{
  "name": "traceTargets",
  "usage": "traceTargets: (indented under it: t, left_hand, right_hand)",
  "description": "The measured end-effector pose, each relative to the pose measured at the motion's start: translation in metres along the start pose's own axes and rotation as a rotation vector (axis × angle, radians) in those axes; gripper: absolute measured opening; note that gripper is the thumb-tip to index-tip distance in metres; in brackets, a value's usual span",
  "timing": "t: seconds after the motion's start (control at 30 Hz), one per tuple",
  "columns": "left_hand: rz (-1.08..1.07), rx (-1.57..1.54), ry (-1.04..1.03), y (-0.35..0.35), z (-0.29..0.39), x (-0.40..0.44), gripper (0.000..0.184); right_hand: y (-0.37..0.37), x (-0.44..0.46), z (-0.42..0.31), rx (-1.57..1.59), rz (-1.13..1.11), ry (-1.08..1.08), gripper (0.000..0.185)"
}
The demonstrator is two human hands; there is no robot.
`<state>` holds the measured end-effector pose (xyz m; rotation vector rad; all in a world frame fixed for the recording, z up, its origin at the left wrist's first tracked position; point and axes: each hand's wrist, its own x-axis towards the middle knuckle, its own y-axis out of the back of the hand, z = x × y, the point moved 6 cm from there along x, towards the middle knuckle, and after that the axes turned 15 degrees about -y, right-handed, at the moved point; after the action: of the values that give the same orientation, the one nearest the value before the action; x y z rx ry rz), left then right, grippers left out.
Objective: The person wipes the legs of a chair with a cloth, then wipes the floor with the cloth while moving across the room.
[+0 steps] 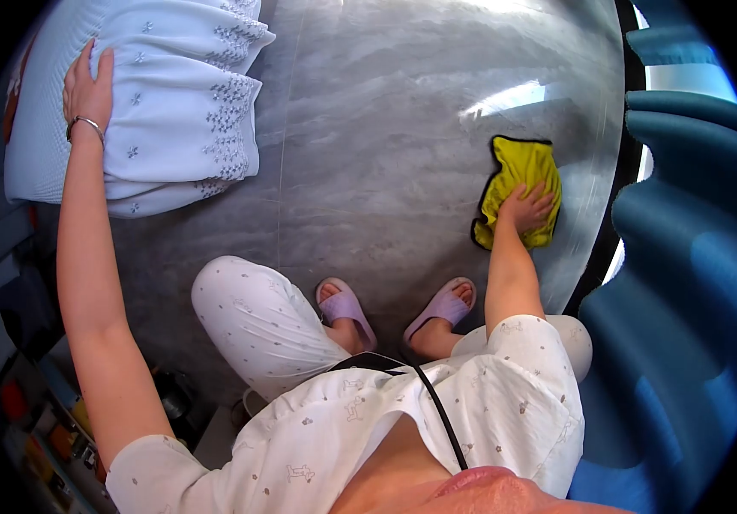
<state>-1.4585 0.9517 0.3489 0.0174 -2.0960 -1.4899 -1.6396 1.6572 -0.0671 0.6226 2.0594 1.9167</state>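
Under my right hand (529, 208) lies a yellow-green cleaning cloth (518, 163) with a black edge, spread on the grey floor (368, 128). The fingers of that hand are stretched out flat over the cloth, pressing it from above. Out to the left, my left hand (90, 90) rests on a bed or sofa draped with a pale blue-white cover (176, 103). Its fingers are extended and lie flat on the fabric. A bracelet (86, 127) circles the left wrist. The cover's ruffled edge, with small grey flower patterns, hangs toward the floor.
Blue curtains (677, 231) hang along the right side, beside a dark window or door frame (632, 86). My feet in lilac slippers (347, 310) stand on the floor between the cover and the curtains. Assorted items on a shelf (60, 428) are at lower left.
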Motion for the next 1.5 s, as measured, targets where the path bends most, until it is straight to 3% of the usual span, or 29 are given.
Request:
traceTargets:
  t: [0.13,0.2,0.33,0.43,0.5,0.53,0.6,0.63,0.7,0.97,1.0,1.07,1.17,1.33,1.5]
  left_hand:
    - [-0.001,-0.003,0.007,0.003,0.005,0.000,0.059]
    - [-0.007,-0.004,0.003,0.004,0.005,0.003,0.060]
    - [-0.002,-0.003,-0.018,0.004,0.007,0.001,0.059]
    - [-0.013,0.046,0.034,0.008,0.013,-0.001,0.058]
    - [-0.004,0.042,0.022,0.008,0.012,-0.001,0.057]
    - [0.002,0.029,0.007,0.008,0.012,-0.002,0.057]
    - [0.005,0.034,0.002,0.007,0.012,-0.002,0.057]
    - [0.009,0.036,-0.006,0.007,0.012,-0.001,0.057]
    - [0.010,0.044,-0.007,0.009,0.014,-0.001,0.057]
    - [0.001,0.070,-0.020,0.014,0.021,-0.002,0.055]
    - [0.004,0.062,-0.021,0.015,0.022,-0.002,0.055]
    - [0.008,0.063,-0.025,0.015,0.023,-0.002,0.055]
    - [0.003,0.064,-0.017,0.016,0.024,-0.002,0.055]
    - [-0.024,0.090,0.029,0.013,0.022,-0.004,0.054]
    - [0.001,0.085,-0.003,0.010,0.015,-0.004,0.053]
  right_hand:
    - [0.005,-0.014,0.052,-0.012,-0.009,-0.272,0.058]
    - [0.004,-0.028,0.078,-0.023,0.037,-0.571,0.057]
    - [-0.001,-0.032,0.065,-0.048,0.084,-0.637,0.056]
    - [-0.003,-0.044,0.031,-0.134,-0.022,-0.601,0.058]
    - [-0.005,-0.055,-0.009,-0.183,-0.028,-0.182,0.058]
    - [-0.005,-0.064,-0.017,-0.182,-0.029,-0.177,0.058]
    - [0.005,-0.091,-0.065,-0.100,-0.034,0.229,0.057]
    - [0.011,-0.102,-0.077,-0.097,-0.035,0.233,0.057]
    - [0.018,-0.138,-0.118,-0.049,-0.181,0.569,0.055]
    - [0.037,-0.302,-0.201,0.263,-0.540,1.307,0.056]
    - [0.035,-0.318,-0.209,0.272,-0.542,1.312,0.056]
    - [0.039,-0.359,-0.222,0.313,-0.608,1.588,0.055]
    - [0.043,-0.386,-0.252,0.345,-0.611,1.794,0.055]
    - [0.029,-0.380,-0.326,0.359,-0.582,1.803,0.052]
    - [0.017,-0.310,-0.391,0.385,-0.414,1.531,0.051]
